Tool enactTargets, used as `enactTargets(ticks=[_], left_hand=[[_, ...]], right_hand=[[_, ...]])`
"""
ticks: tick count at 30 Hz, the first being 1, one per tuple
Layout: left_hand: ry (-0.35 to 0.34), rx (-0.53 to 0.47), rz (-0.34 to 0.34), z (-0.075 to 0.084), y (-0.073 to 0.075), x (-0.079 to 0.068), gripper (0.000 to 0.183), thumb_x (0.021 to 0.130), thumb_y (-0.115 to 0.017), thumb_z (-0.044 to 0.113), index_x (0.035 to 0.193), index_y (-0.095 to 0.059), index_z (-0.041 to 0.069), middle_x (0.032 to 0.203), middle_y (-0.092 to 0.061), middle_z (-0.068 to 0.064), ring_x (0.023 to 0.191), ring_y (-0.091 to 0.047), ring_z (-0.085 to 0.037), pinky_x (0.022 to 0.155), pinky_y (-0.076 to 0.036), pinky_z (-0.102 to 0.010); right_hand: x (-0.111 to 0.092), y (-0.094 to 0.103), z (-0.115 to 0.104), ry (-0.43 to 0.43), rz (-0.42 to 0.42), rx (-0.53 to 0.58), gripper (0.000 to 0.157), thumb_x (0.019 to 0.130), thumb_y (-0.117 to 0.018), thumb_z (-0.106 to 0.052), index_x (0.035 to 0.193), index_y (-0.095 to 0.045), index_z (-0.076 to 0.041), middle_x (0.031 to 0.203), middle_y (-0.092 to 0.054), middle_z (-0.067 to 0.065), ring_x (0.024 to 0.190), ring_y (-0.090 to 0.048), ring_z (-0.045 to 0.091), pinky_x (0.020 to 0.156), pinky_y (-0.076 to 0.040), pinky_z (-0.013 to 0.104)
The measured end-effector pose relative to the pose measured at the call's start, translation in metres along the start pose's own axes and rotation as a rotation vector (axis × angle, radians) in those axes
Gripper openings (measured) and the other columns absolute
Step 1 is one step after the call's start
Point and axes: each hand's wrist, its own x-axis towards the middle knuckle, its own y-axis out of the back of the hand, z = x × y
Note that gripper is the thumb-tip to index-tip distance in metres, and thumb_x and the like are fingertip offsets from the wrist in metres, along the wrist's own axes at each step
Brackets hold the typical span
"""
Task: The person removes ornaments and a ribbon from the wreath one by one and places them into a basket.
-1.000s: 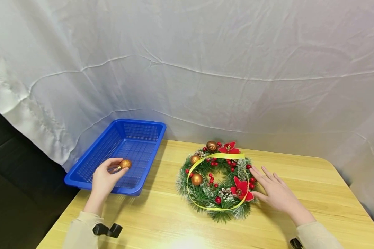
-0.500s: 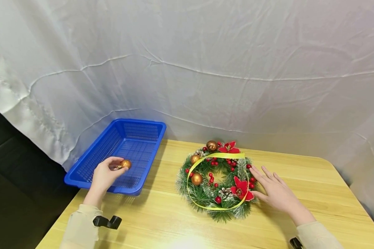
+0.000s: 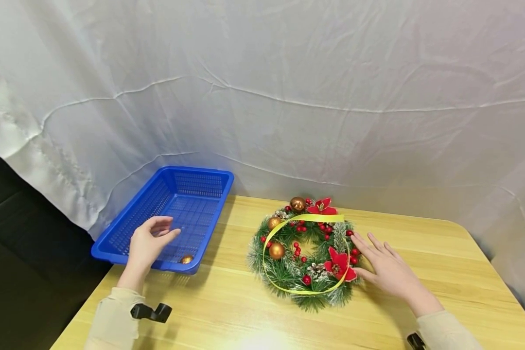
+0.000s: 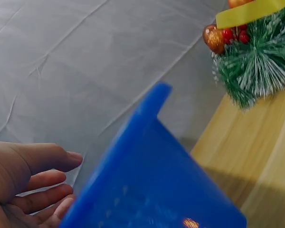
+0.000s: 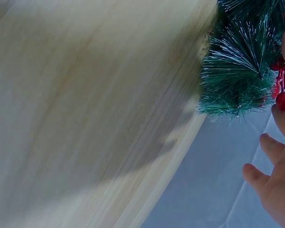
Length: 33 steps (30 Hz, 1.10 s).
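In the head view a gold glitter bauble lies inside the blue plastic basket, by its near right corner. My left hand hovers over the near side of that basket, thumb and fingers apart and holding nothing. On the table lies a green wreath with frosted tips, red flowers, red berries, pine cones and copper baubles. A yellow ribbon loops over its top. At the wreath's right side my right hand touches the berries and greenery with spread fingers; the right wrist view shows the hand beside red berries.
The wooden table carries both basket and wreath. Behind it hangs a pale grey cloth. A black surface lies to the left of the table.
The gold bauble has left my left hand and dropped into the basket. My left thumb and fingers have parted. The right hand and the wreath stay where they were.
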Motion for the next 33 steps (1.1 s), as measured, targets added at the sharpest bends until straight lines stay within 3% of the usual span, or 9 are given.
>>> enactTargets(ticks=[2, 8, 12, 17, 28, 33], left_hand=[[-0.036, -0.038, 0.012, 0.005, -0.003, -0.001, 0.043, 0.083, -0.076, 0.024, 0.117, -0.062, 0.004, 0.114, -0.064, -0.012, 0.101, -0.060, -0.021, 0.080, -0.050, -0.014], [-0.196, -0.249, 0.023, 0.030, -0.022, -0.008, 0.038, 0.080, -0.078, 0.010, 0.114, -0.064, 0.002, 0.110, -0.065, -0.011, 0.094, -0.061, -0.006, 0.087, -0.050, -0.022], [-0.303, -0.397, -0.014, 0.049, -0.042, -0.017, 0.038, 0.077, -0.077, -0.001, 0.113, -0.064, -0.002, 0.110, -0.064, -0.015, 0.095, -0.061, -0.008, 0.087, -0.051, -0.024], [-0.383, -0.484, -0.083, 0.064, -0.069, -0.025, 0.039, 0.075, -0.076, -0.008, 0.111, -0.063, -0.007, 0.108, -0.063, -0.019, 0.094, -0.061, -0.014, 0.087, -0.052, -0.027], [-0.354, -0.615, -0.256, 0.071, -0.129, -0.042, 0.038, 0.074, -0.076, -0.006, 0.110, -0.063, -0.009, 0.108, -0.061, -0.026, 0.099, -0.059, -0.037, 0.089, -0.052, -0.035], [-0.311, -0.629, -0.297, 0.086, -0.139, -0.055, 0.037, 0.075, -0.073, -0.011, 0.109, -0.061, -0.013, 0.109, -0.058, -0.029, 0.101, -0.055, -0.048, 0.091, -0.050, -0.046]], right_hand=[[0.000, 0.000, 0.000, 0.002, 0.000, 0.001, 0.081, 0.090, -0.055, -0.055, 0.152, -0.024, -0.015, 0.156, -0.022, 0.007, 0.141, -0.015, 0.037, 0.114, -0.002, 0.054], [0.000, 0.000, 0.000, -0.005, -0.013, 0.002, 0.082, 0.089, -0.055, -0.056, 0.152, -0.023, -0.014, 0.156, -0.022, 0.007, 0.141, -0.014, 0.038, 0.114, 0.000, 0.053], [0.000, 0.000, 0.000, -0.007, -0.013, 0.002, 0.082, 0.089, -0.056, -0.055, 0.152, -0.024, -0.014, 0.156, -0.022, 0.007, 0.141, -0.015, 0.038, 0.114, 0.000, 0.053], [-0.001, -0.001, -0.002, 0.004, 0.010, 0.003, 0.081, 0.089, -0.057, -0.053, 0.152, -0.026, -0.013, 0.155, -0.024, 0.008, 0.140, -0.017, 0.039, 0.114, -0.001, 0.053], [-0.001, -0.001, -0.001, 0.005, 0.009, -0.005, 0.081, 0.089, -0.056, -0.055, 0.152, -0.025, -0.015, 0.156, -0.022, 0.005, 0.141, -0.016, 0.038, 0.113, -0.005, 0.057], [-0.001, 0.002, -0.002, -0.002, 0.000, -0.003, 0.080, 0.089, -0.056, -0.055, 0.152, -0.026, -0.015, 0.156, -0.021, 0.004, 0.141, -0.015, 0.038, 0.113, -0.006, 0.058]])
